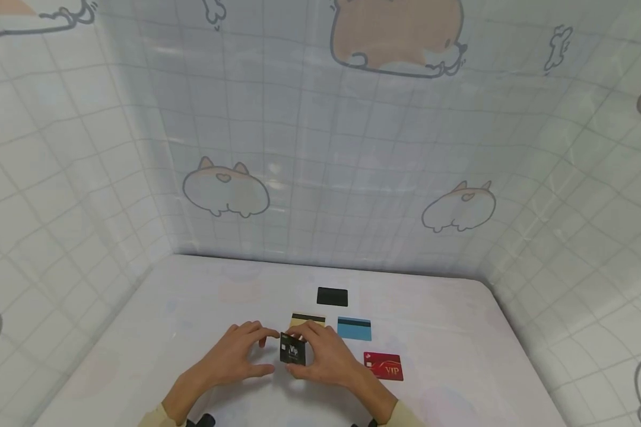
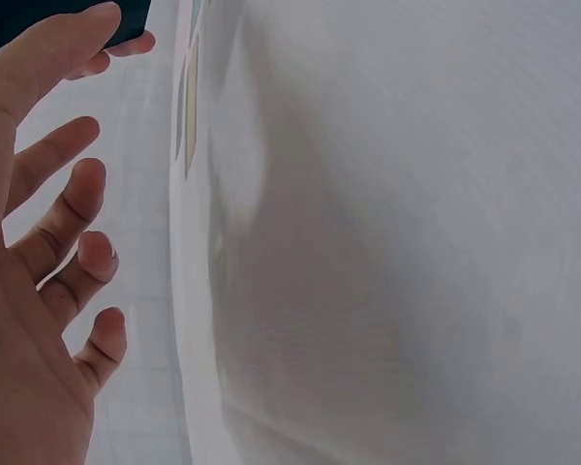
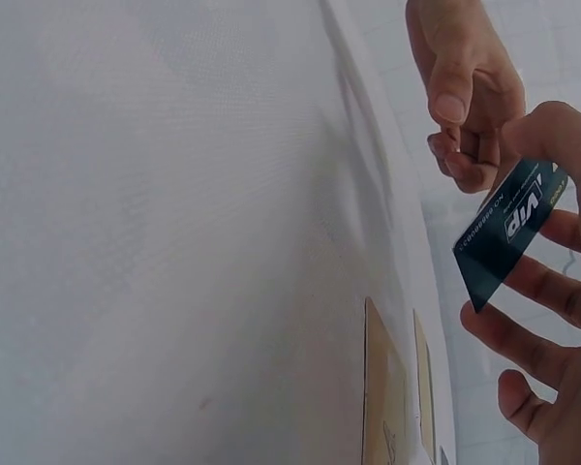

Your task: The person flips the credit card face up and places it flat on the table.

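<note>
A dark card (image 1: 292, 350) printed "Vip" is held upright above the table in my right hand (image 1: 328, 354). In the right wrist view the thumb pinches the tilted card (image 3: 508, 232) against the fingers, and the other fingers spread beneath it. My left hand (image 1: 236, 354) is just left of the card, thumb and fingers apart and loosely bent, holding nothing. The left wrist view has the left thumb (image 2: 53, 44) overlapping the card (image 2: 131, 21); whether it touches is unclear. A yellow card (image 1: 307, 320) lies behind the right hand, partly hidden by it.
A black card (image 1: 332, 296) lies farther back on the white table (image 1: 203, 296). To the right are a blue card (image 1: 354, 328) with a dark stripe and a red VIP card (image 1: 383, 366), partly covered by the right forearm. Patterned curtain-like walls (image 1: 320, 178) surround the table.
</note>
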The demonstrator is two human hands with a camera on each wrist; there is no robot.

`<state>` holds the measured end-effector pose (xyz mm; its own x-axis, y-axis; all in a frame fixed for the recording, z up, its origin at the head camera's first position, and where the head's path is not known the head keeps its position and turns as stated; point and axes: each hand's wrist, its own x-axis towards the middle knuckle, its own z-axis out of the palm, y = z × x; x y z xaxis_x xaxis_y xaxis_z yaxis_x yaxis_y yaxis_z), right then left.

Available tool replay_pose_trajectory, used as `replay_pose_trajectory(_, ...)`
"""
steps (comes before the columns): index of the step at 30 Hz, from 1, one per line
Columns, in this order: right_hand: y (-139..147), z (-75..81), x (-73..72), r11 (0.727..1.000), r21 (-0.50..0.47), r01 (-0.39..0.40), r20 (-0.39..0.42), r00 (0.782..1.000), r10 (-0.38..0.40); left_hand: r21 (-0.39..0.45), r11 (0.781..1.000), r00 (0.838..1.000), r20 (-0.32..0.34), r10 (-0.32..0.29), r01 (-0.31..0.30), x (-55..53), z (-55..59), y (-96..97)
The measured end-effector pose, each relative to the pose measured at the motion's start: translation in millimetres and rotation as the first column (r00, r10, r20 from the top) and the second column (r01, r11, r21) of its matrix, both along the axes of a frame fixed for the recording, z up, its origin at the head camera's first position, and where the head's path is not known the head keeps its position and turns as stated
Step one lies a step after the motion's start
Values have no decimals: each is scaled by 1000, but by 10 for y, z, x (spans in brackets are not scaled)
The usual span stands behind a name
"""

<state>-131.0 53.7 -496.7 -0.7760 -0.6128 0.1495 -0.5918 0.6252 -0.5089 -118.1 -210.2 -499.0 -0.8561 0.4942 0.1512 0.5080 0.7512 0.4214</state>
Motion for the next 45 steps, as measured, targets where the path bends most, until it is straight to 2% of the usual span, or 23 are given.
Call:
replay_pose_trajectory(7,27,-37,-47,1000,20,-8,-61,998,9,-6,999,999,-7,31,-31,-22,-11,10)
replay_pose_trajectory(15,41,-63,-94,996,94,7,-112,994,3,46,998,999,16,39,-39,-40,27,38)
replay_pose_trajectory(20,34,-102,-119,990,138,13,-106,994,2,71,997,1000,11,26,-26,-45,16,49)
replay_pose_trajectory(29,34,-132,-140,986,169,11,-140,990,13,72,997,997,-74,-1,7,-67,-30,68)
replay_pose_trajectory(45,6,-117,-139,982,189,19,-175,984,15,42,999,998,-64,28,-25,-57,-15,98)
